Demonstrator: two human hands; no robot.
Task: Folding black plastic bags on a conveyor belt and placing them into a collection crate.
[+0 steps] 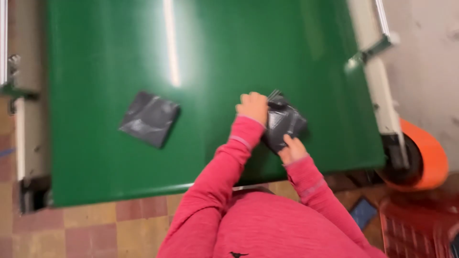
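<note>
Two hands are pressing a dark plastic packet [284,125] lying near the right edge of the green belt [119,57]: left hand [253,107] curled over it, right hand [292,150] pinching its corner. Slick film is probably risking slipping loose.

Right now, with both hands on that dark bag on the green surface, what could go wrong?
1. The dark plastic package sits near the green surface's near edge; if the left hand or right hand slips, it may drop to the tiled floor.
2. The second dark package lies loose and unheld, so it could slide or be knocked.
3. The picture is blurred, so grip quality is unclear.
</note>
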